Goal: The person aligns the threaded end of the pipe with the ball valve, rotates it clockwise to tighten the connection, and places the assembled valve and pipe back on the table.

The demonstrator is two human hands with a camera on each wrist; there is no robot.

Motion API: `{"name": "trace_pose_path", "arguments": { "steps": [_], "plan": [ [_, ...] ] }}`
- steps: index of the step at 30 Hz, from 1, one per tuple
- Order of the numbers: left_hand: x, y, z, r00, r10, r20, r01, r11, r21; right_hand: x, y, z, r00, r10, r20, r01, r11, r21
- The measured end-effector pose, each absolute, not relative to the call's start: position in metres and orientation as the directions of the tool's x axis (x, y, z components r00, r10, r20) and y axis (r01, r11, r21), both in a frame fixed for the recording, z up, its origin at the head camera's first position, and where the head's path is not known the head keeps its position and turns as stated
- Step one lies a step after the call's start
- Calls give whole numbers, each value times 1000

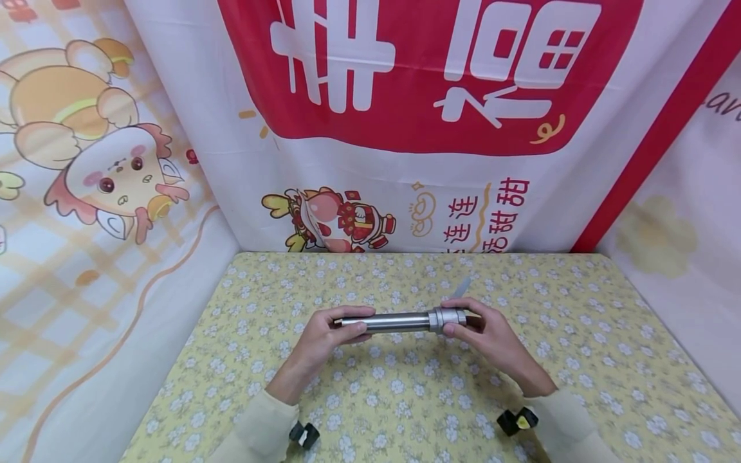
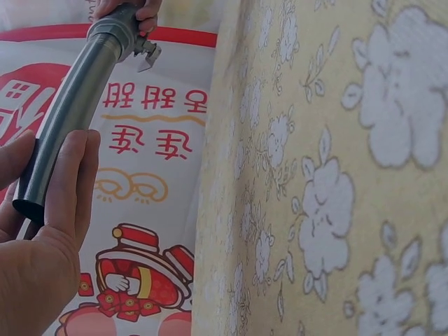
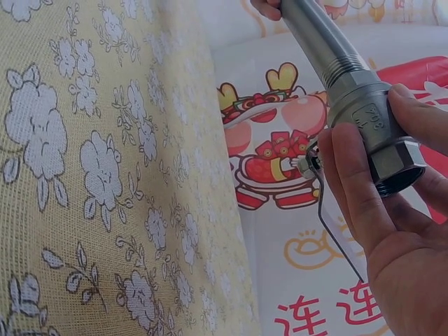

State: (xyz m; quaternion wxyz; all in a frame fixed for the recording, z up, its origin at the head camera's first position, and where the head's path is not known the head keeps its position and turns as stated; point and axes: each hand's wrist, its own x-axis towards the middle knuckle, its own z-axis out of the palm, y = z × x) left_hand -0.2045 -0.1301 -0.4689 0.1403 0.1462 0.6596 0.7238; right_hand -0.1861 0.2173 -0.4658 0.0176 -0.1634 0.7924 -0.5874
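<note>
A smooth steel pipe (image 1: 399,322) lies level between both hands, above the flowered cloth. Its right end is threaded into a metal ball valve (image 3: 367,122), where some thread still shows in the right wrist view. My left hand (image 1: 325,331) grips the pipe near its open left end, thumb on one side and fingers on the other. The valve body is held by my right hand (image 1: 486,331), thumb and fingers around it. From the valve a thin lever handle (image 1: 462,287) sticks out, pointing away from me in the head view. The valve's free end shows an open threaded bore.
A yellow flowered cloth (image 1: 393,399) covers the table. Behind it hangs a red and white printed curtain (image 1: 347,167), and printed sheets stand at the left (image 1: 104,257) and right. Dark straps (image 1: 304,435) sit on both wrists.
</note>
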Motion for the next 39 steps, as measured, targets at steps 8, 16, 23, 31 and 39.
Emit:
{"name": "trace_pose_path", "arguments": {
  "steps": [8, 16, 23, 31, 39],
  "plan": [
    [-206, -131, -471, -901, 425, 85, 52, -88, 995, -187, 218, -465, -944, -286, 164, -235, 236, -943],
    [-205, -132, -469, -906, 408, 111, 117, -11, 993, -188, 218, -467, -945, -283, 164, -232, 228, -945],
    [-203, -132, -469, -923, 378, 76, 89, 15, 996, -188, 218, -467, -946, -281, 161, -226, 217, -950],
    [-204, -132, -469, -927, 372, 55, 54, -12, 998, -187, 217, -465, -951, -276, 143, -205, 212, -955],
    [-207, -135, -470, -912, 408, 43, 51, 10, 999, -186, 217, -465, -947, -274, 166, -226, 206, -952]
  ]
}}
